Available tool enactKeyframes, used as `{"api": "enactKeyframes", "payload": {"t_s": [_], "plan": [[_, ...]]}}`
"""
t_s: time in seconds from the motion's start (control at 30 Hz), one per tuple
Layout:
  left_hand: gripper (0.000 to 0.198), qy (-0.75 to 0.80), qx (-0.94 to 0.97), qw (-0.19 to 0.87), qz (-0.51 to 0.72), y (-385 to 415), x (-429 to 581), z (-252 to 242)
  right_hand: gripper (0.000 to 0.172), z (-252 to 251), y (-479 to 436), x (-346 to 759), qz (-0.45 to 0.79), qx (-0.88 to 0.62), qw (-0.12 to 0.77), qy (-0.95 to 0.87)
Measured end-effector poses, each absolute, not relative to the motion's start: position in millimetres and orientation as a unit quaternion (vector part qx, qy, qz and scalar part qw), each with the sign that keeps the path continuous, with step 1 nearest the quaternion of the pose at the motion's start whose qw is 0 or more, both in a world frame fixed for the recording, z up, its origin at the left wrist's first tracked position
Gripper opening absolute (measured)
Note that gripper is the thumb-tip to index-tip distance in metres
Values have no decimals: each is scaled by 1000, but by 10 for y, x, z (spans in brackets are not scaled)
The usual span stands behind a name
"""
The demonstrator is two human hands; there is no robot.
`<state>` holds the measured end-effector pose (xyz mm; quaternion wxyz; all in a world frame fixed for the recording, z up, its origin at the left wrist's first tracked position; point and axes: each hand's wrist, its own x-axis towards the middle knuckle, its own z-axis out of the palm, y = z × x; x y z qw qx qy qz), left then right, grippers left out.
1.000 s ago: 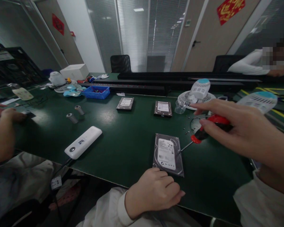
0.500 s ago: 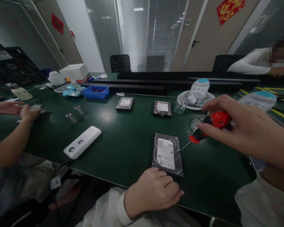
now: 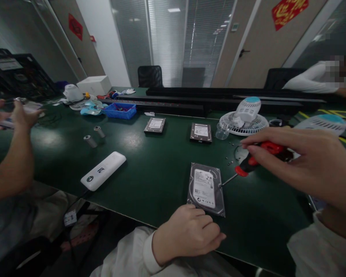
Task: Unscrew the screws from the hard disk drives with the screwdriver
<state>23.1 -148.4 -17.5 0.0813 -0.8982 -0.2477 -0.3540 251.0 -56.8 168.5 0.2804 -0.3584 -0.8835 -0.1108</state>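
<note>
A hard drive with a white label lies flat on the green table near its front edge. My right hand is closed around the red and black handle of a screwdriver. The screwdriver leans, and its tip meets a screw spot on the drive's right side. At the drive's near edge, my left hand rests with its fingers curled in, knuckles against or just over that edge. What lies inside those fingers, if anything, is hidden. Several small screws are scattered right of the drive.
Two more hard drives lie farther back. Nearby are a clear cup, white fans, a white power bank, metal cylinders and a blue tray. A co-worker's hands are at the left.
My right hand has turned on the screwdriver handle and tilted it lower, its tip still on the drive. The left hand stays put. The co-worker's hands have risen with a thin object.
</note>
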Motion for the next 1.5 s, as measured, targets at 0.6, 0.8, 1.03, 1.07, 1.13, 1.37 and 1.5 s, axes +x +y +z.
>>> {"api": "enactKeyframes", "payload": {"t_s": [0.6,0.8,1.03,1.07,1.13,1.37,1.5], "plan": [[41,-249,-894,67,-368,-1489,228,-144,56,1678,-552,2602,-71,-438,236,-864],[39,-248,-894,58,-368,-1493,232,-132,50,1733,-618,2548,-48,-433,206,-876],[39,-245,-893,50,-374,-1489,233,-106,52,1747,-603,2543,-2,-520,211,-828],[39,-245,-894,50,-372,-1490,234,-104,50,1759,-596,2556,12,-506,213,-836],[39,-245,-895,50,-370,-1494,237,-100,42,1783,-584,2578,12,-477,214,-852],[44,-251,-887,41,-386,-1495,253,-79,61,1755,-572,2581,-31,-475,204,-856],[46,-250,-886,44,-389,-1495,258,-68,65,1742,-572,2590,-62,-526,205,-823]]}}
